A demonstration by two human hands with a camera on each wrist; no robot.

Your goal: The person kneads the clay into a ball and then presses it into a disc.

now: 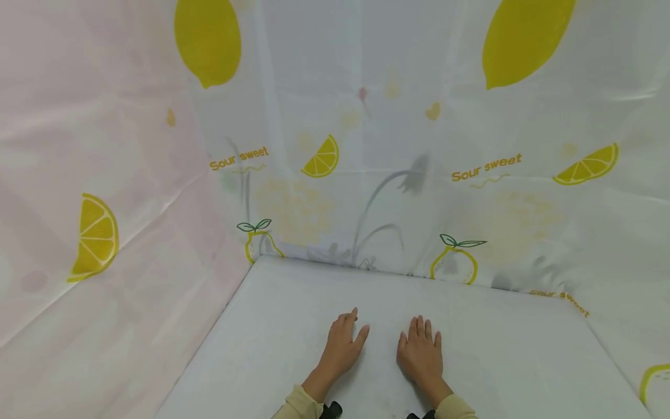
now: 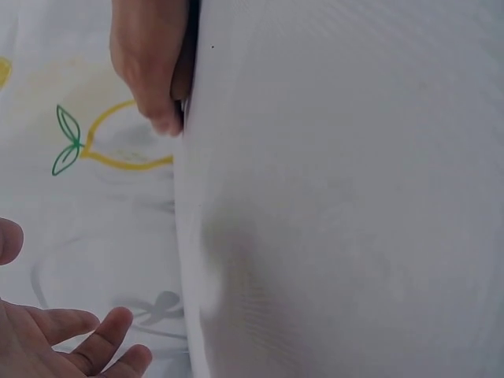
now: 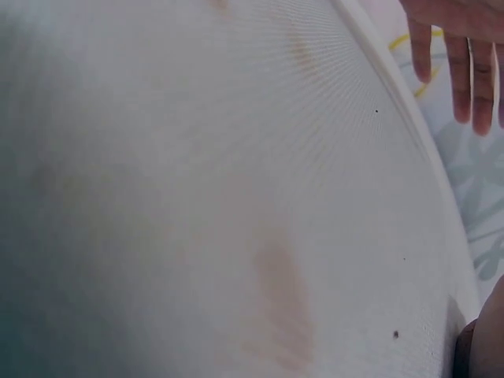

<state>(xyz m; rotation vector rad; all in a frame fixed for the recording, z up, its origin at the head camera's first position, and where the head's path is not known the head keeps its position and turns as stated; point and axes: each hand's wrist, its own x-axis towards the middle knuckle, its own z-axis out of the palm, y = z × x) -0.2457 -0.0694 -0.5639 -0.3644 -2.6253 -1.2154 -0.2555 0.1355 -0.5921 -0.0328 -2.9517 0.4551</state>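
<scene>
Both hands show low in the middle of the head view, over the white tabletop (image 1: 293,302). My left hand (image 1: 341,346) holds nothing; its fingers point forward and its thumb stands apart, towards the right hand. A short gap to its right, my right hand (image 1: 420,352) has its back up and its fingers straight, with nothing held. The left wrist view shows spread left fingers (image 2: 102,342) at the lower left and the right hand (image 2: 150,63) at the top. In the right wrist view, straight fingers (image 3: 465,75) hang at the upper right.
Hanging sheets printed with lemons and "Sour sweet" wall in the tabletop: a back sheet (image 1: 387,192), a pinkish left sheet (image 1: 141,174) and a right sheet (image 1: 628,256). Black wrist gear (image 1: 331,410) shows beneath the left sleeve (image 1: 298,403).
</scene>
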